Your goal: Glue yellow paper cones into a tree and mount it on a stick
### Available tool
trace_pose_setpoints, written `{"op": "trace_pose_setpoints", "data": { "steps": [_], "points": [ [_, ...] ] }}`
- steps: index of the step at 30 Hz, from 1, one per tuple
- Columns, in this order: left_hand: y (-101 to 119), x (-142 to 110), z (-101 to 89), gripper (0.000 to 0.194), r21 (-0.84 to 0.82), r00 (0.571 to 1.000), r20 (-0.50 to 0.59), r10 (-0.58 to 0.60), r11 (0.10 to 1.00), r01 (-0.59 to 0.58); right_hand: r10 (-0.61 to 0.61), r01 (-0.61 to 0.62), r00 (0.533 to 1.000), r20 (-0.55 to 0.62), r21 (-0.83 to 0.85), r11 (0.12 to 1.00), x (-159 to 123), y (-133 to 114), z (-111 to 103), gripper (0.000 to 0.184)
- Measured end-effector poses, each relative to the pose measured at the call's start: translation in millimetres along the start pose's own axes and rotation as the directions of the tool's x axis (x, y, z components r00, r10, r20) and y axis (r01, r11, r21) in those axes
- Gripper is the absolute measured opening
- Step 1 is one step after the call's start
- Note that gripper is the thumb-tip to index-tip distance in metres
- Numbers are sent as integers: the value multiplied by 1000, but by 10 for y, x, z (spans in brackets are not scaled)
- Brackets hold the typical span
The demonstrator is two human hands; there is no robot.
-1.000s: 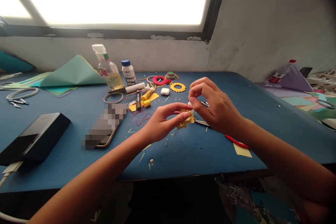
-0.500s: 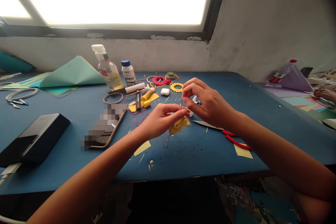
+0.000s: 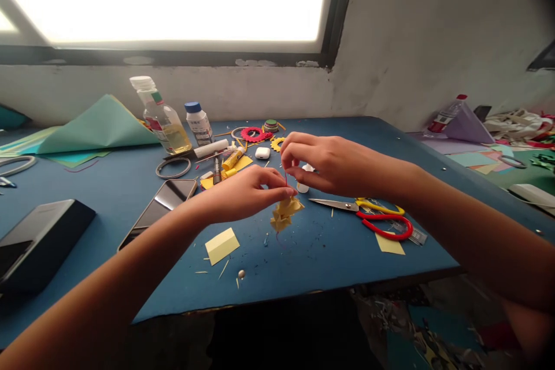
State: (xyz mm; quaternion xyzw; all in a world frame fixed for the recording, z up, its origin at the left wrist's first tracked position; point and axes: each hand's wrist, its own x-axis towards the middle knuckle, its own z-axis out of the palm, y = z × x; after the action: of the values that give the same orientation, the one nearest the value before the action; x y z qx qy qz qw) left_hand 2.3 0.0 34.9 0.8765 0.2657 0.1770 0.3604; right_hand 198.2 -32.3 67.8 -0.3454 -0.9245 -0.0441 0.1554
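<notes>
Above the blue table, my left hand (image 3: 247, 192) pinches the top of a folded yellow paper piece (image 3: 286, 214) between thumb and fingertips. The paper hangs below those fingers, and a thin red thread end dangles under it. My right hand (image 3: 325, 162), just above and to the right, is closed in a pinch on the red thread (image 3: 285, 178), which runs up from my left fingertips. Beneath my right forearm lie scissors (image 3: 347, 206) with red and yellow handles, their blades pointing left. A small white bottle (image 3: 303, 186) stands partly hidden behind my right hand.
To the left lie a phone (image 3: 158, 208) and a black box-shaped device (image 3: 47, 237). Behind stand a bottle of yellowish liquid (image 3: 167, 127) and a blue-capped bottle (image 3: 199, 124). A white earbud case (image 3: 262, 153), red paper ring (image 3: 254, 135) and paper scraps (image 3: 222, 245) lie about.
The view has shifted to the right, so most things appear further left. Both hands keep their pinch, and more of the yellow paper and the scissors shows.
</notes>
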Motion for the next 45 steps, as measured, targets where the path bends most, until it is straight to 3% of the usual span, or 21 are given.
{"op": "trace_pose_setpoints", "data": {
  "steps": [3,6,10,15,20,24,27,29,34,37,40,45],
  "points": [
    [-61,0,-85,30,-61,997,29,-66,996,68,-41,42,999,29,-16,999,4,-27,-1,18],
    [-152,-19,-133,25,-110,997,-17,-76,991,74,-28,28,1000,13,15,1000,-64,14,-37,18],
    [-254,-81,-158,27,-177,985,-82,-152,975,135,159,-158,987,-31,30,987,-271,246,-112,22],
    [-376,-168,-158,23,-357,948,-133,-291,906,228,422,-422,906,-2,-34,906,-643,689,12,28],
    [-467,-225,-180,23,-483,907,-225,-356,849,214,491,-492,868,78,-16,871,-808,762,252,32],
    [-472,-307,-192,27,-481,869,-304,-391,850,214,424,-426,904,44,23,905,-713,466,341,29],
    [-443,-439,-188,28,-419,841,-367,-398,878,232,274,-275,961,24,17,961,-566,198,415,21],
    [-422,-565,-198,27,-384,819,-419,-393,893,232,191,-192,979,70,5,981,-441,52,491,20],
    [-458,-930,-278,24,-417,714,-540,-446,878,234,112,-96,933,341,-66,993,-86,-191,734,17],
    [-525,-1075,-293,25,-485,662,-552,-506,841,239,30,-2,918,394,-70,998,50,-304,842,16],
    [-570,-1114,-261,27,-514,670,-521,-528,821,247,-8,39,948,317,-90,995,67,-373,894,19],
    [-535,-1051,-222,27,-500,706,-492,-510,829,250,46,-19,972,231,-117,993,-62,-290,818,16]
  ]
}}
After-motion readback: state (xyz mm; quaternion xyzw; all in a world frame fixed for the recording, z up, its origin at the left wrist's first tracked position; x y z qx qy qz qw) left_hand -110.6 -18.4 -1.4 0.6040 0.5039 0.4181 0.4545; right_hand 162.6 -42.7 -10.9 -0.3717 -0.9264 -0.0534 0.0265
